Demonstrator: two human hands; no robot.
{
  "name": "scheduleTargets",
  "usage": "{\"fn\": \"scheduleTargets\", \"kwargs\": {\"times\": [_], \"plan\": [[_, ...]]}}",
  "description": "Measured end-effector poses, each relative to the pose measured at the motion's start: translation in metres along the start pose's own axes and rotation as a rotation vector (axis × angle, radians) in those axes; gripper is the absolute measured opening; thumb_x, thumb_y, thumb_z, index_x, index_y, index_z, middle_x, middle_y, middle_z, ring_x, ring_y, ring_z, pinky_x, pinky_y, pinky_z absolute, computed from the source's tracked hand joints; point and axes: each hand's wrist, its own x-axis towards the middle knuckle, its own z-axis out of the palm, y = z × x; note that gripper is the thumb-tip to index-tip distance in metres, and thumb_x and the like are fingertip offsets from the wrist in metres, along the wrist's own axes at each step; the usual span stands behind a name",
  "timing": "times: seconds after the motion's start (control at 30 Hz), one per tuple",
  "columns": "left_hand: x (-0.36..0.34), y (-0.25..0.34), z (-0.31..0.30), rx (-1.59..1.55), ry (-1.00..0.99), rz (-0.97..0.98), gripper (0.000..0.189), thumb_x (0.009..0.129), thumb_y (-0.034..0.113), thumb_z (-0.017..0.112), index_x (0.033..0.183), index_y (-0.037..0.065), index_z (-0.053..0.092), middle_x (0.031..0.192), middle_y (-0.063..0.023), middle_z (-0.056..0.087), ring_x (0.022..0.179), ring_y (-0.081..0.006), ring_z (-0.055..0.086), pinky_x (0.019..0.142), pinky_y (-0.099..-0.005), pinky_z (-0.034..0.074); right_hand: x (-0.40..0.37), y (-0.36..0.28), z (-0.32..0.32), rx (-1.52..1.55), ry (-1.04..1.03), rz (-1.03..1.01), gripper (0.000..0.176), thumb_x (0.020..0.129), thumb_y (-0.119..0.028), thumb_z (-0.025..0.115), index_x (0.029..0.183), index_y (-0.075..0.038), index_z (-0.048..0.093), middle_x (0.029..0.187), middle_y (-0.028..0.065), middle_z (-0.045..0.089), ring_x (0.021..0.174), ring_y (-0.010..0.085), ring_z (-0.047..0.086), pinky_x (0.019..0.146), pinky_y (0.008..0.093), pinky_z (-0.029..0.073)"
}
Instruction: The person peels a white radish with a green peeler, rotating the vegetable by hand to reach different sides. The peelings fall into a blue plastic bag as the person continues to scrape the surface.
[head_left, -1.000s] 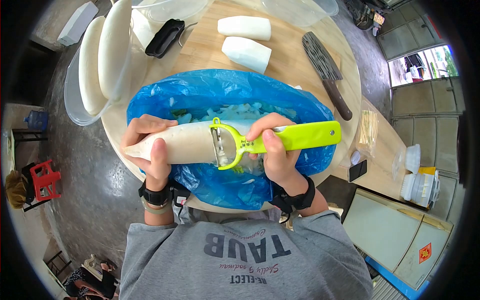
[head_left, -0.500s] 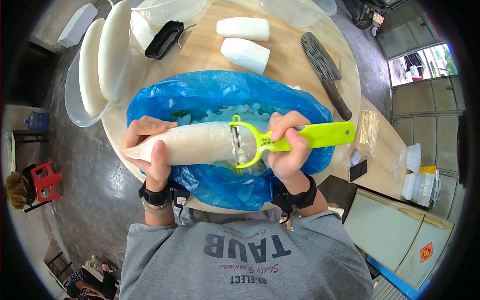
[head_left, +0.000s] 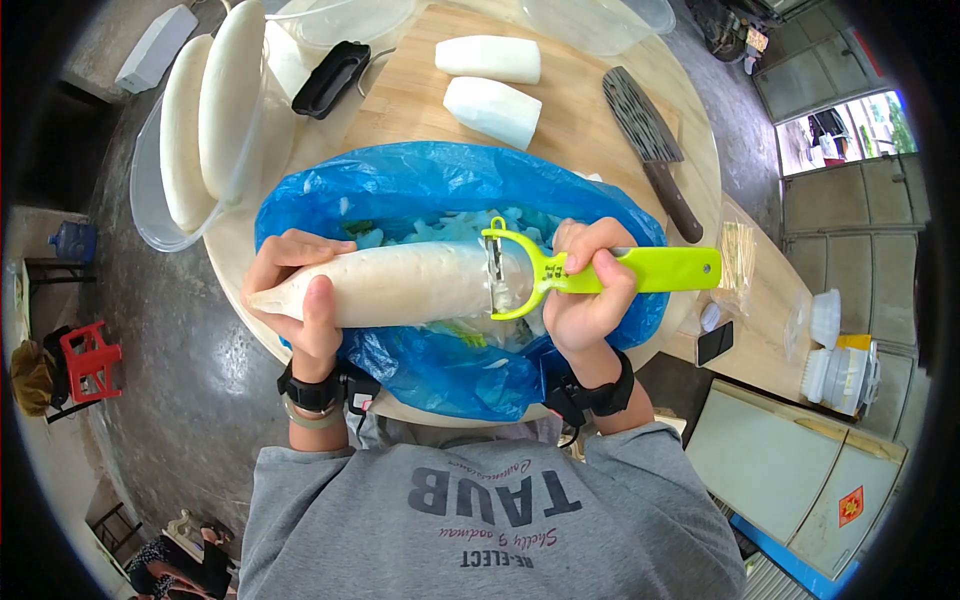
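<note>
My left hand (head_left: 305,290) grips the tapered end of a long white radish (head_left: 400,285), which lies sideways above an opened blue plastic bag (head_left: 440,375). In my right hand (head_left: 590,290) is a lime-green peeler (head_left: 660,270), its fingers closed round the handle. The peeler's blade rests across the radish near its right end. Pale peelings (head_left: 470,225) and a few green scraps lie inside the bag, partly hidden under the radish.
Beyond the bag, two peeled radish pieces (head_left: 490,110) lie on a wooden cutting board (head_left: 410,95) with a knife (head_left: 643,125) to their right. Whole radishes (head_left: 230,100) stand in a clear tub at left, beside a black tray (head_left: 330,80).
The peeler and my right hand have shifted slightly to the right along the radish. My left hand keeps its hold on the tapered end.
</note>
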Motion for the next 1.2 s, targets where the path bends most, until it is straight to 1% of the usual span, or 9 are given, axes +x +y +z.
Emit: {"fn": "scheduleTargets", "kwargs": {"times": [0.03,0.13,0.37,0.57,0.7,0.73,0.87,0.97,1.2], "plan": [[0.000,0.000,-0.001,0.001,-0.003,0.008,0.028,0.072,0.025,0.057,0.075,-0.002,0.051,0.067,-0.0148,0.057,0.062,-0.0196,0.058,0.058,-0.0251,0.044,0.000,0.000,-0.001,0.016,-0.014,-0.004,0.018,0.074,-0.015,0.039,0.064,-0.003,0.047,0.062,0.0052,0.050,0.053,0.0101,0.041,0.049,0.0222,0.032],[0.000,0.001,0.000,-0.007,-0.007,0.013,0.028,0.072,0.025,0.057,0.075,-0.002,0.052,0.067,-0.0150,0.057,0.062,-0.0197,0.058,0.058,-0.0250,0.044,-0.004,-0.011,0.010,-0.043,-0.012,0.210,0.019,0.077,-0.016,0.040,0.068,-0.003,0.051,0.065,0.0052,0.052,0.054,0.0082,0.044,0.049,0.0205,0.035],[0.000,0.003,0.001,-0.003,-0.006,0.015,0.028,0.072,0.025,0.057,0.074,-0.002,0.051,0.067,-0.0150,0.057,0.062,-0.0202,0.058,0.057,-0.0257,0.044,-0.001,-0.008,0.011,-0.255,-0.278,0.096,0.015,0.079,-0.014,0.044,0.074,-0.002,0.054,0.071,0.0050,0.055,0.056,0.0079,0.047,0.051,0.0204,0.038],[0.000,0.002,0.001,-0.002,-0.004,0.009,0.027,0.072,0.024,0.057,0.074,-0.003,0.051,0.067,-0.0155,0.057,0.062,-0.0208,0.058,0.057,-0.0260,0.045,0.005,-0.011,0.003,-0.163,0.078,0.109,0.018,0.078,-0.014,0.041,0.067,-0.004,0.050,0.061,0.0036,0.049,0.050,0.0081,0.041,0.044,0.0201,0.032],[-0.001,0.001,0.000,-0.020,0.000,0.013,0.027,0.072,0.024,0.057,0.074,-0.003,0.051,0.068,-0.0158,0.057,0.062,-0.0209,0.058,0.058,-0.0260,0.044,0.004,-0.010,0.005,-0.023,-0.073,0.103,0.019,0.077,-0.015,0.039,0.067,-0.004,0.051,0.062,0.0043,0.050,0.049,0.0071,0.041,0.043,0.0196,0.032],[-0.001,0.001,0.000,-0.022,-0.002,0.015,0.027,0.072,0.024,0.057,0.075,-0.003,0.051,0.068,-0.0158,0.057,0.063,-0.0209,0.058,0.058,-0.0259,0.044,0.001,-0.012,0.003,-0.001,-0.116,0.220,0.019,0.079,-0.015,0.041,0.070,-0.003,0.053,0.065,0.0049,0.052,0.052,0.0072,0.045,0.046,0.0192,0.035],[-0.001,0.002,0.000,-0.015,-0.009,0.023,0.027,0.072,0.023,0.057,0.075,-0.003,0.051,0.068,-0.0156,0.057,0.063,-0.0209,0.058,0.058,-0.0258,0.044,0.000,-0.013,0.014,-0.029,-0.215,0.330,0.015,0.081,-0.012,0.045,0.074,-0.003,0.055,0.072,0.0048,0.055,0.057,0.0074,0.049,0.051,0.0192,0.040],[-0.001,0.003,0.000,-0.013,-0.006,0.016,0.027,0.072,0.024,0.057,0.075,-0.003,0.051,0.067,-0.0155,0.057,0.063,-0.0208,0.058,0.058,-0.0258,0.044,0.000,-0.011,0.016,-0.189,-0.245,0.206,0.015,0.081,-0.012,0.044,0.074,-0.003,0.055,0.072,0.0039,0.055,0.057,0.0066,0.048,0.051,0.0186,0.040],[-0.001,0.001,0.000,-0.014,0.011,0.007,0.028,0.071,0.024,0.058,0.074,-0.003,0.051,0.067,-0.0151,0.057,0.062,-0.0207,0.058,0.057,-0.0258,0.044,0.007,-0.011,0.000,-0.211,0.036,0.186,0.016,0.079,-0.009,0.041,0.068,-0.004,0.051,0.068,0.0032,0.053,0.050,0.0057,0.044,0.046,0.0183,0.036]]}}
